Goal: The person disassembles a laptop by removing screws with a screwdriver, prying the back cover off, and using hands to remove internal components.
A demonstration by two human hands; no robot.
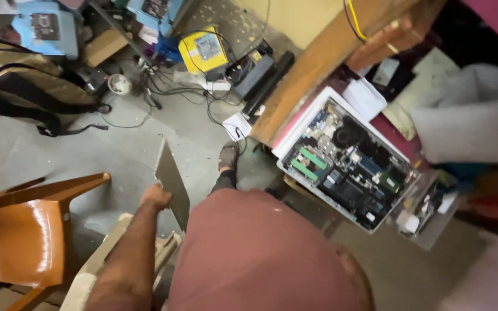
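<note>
head view, landmark: opened laptop [350, 164], internals up, on the bench edge.
left hand [155, 196]: I had it closed on a flat grey panel [172, 181], held edge-on, down and left of the laptop, over the floor.
right hand: out of frame, I couldn't tell its state.
orange chair [27, 230]: far left of the laptop.
yellow box [203, 50]: up-left of it, among cables.

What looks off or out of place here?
The opened laptop lies with its bottom cover off and its boards bare, jutting past the table edge. The left hand holds a flat grey panel down beside the orange chair. Cables sprawl across the floor.
</note>
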